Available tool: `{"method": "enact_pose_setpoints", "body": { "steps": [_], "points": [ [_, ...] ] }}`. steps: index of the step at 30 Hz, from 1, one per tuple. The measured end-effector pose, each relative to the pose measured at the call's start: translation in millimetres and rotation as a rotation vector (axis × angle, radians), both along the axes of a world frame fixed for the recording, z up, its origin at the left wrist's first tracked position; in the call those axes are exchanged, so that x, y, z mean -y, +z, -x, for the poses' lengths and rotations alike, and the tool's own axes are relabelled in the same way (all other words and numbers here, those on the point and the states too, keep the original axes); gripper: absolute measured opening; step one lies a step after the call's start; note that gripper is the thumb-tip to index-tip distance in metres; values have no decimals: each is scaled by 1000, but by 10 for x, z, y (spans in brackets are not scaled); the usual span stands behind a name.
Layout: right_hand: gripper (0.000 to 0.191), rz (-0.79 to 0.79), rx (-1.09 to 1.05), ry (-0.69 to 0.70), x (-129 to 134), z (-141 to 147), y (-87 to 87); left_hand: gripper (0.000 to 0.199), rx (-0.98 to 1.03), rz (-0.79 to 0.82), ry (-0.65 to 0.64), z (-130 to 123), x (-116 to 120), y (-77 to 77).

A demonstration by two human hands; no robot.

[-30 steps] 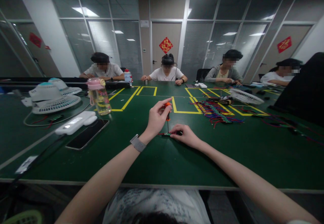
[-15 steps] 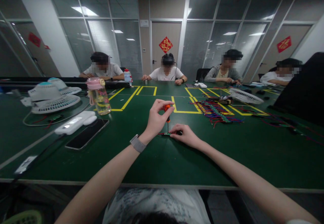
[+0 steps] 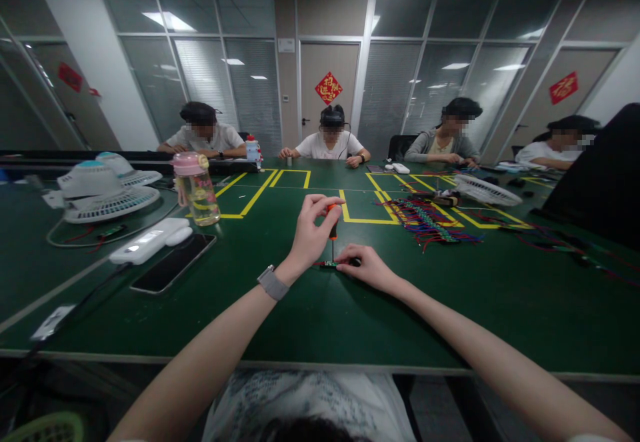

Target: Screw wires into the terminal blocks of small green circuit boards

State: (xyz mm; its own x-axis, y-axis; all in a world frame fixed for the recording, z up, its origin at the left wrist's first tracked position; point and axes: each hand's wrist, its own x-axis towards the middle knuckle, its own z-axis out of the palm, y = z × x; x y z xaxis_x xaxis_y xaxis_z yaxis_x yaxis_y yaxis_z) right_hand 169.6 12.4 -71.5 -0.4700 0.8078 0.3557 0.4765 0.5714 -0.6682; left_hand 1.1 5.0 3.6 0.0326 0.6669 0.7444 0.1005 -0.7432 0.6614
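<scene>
The green table (image 3: 425, 315) spreads around the small circuit board (image 3: 329, 265), which lies on its surface between the person's hands. Across the table, well beyond the board, sit four people (image 3: 331, 143). Far to the left of the board stand white fans (image 3: 111, 205); to its right and farther back lies a row of wired boards (image 3: 431, 221) with red and blue leads. Above the board, the left hand (image 3: 311, 234) grips the handle of a screwdriver (image 3: 333, 231) between thumb and fingers. At the board's right end, the right hand (image 3: 369, 270) has its fingertips closed on the edge. Left of the board and farther back stands a pink-lidded bottle (image 3: 198, 192); also to its left lies a dark phone (image 3: 174, 265). The orange-and-black screwdriver stands nearly upright over the board, its shaft reaching down to it; the exact tip contact is too small to tell.
</scene>
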Motion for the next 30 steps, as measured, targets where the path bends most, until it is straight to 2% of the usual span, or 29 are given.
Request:
{"method": "enact_pose_setpoints", "body": {
  "steps": [3,4,5,9,10,15,17,21,23,27,30],
  "points": [
    [14,-2,6,-1,0,4,1,27,46,82,-143,-8,-9,-23],
    [14,-4,8,-1,1,5,2,27,49,91,-153,-9,-7,-29],
    [13,-8,11,-1,2,7,2,25,42,81,-127,-8,-3,-32],
    [13,-18,18,-2,3,9,2,17,-63,-50,117,14,21,-19],
    [13,-18,18,-2,2,8,1,19,-78,-65,132,17,23,-13],
    [14,-10,15,0,2,3,-2,27,14,31,-106,-1,8,-12],
    [13,-10,13,0,3,4,0,24,22,36,-82,-5,6,-22],
    [13,-7,12,-2,3,5,2,18,-34,-37,79,10,12,-30],
    [13,-8,14,-3,1,5,-1,24,-35,-19,35,13,11,-27],
    [13,-13,13,-4,-3,6,-9,30,34,66,-141,-3,4,-22],
    [13,-13,11,-5,-4,8,-11,23,15,28,-54,-8,7,-23]
  ]
}}
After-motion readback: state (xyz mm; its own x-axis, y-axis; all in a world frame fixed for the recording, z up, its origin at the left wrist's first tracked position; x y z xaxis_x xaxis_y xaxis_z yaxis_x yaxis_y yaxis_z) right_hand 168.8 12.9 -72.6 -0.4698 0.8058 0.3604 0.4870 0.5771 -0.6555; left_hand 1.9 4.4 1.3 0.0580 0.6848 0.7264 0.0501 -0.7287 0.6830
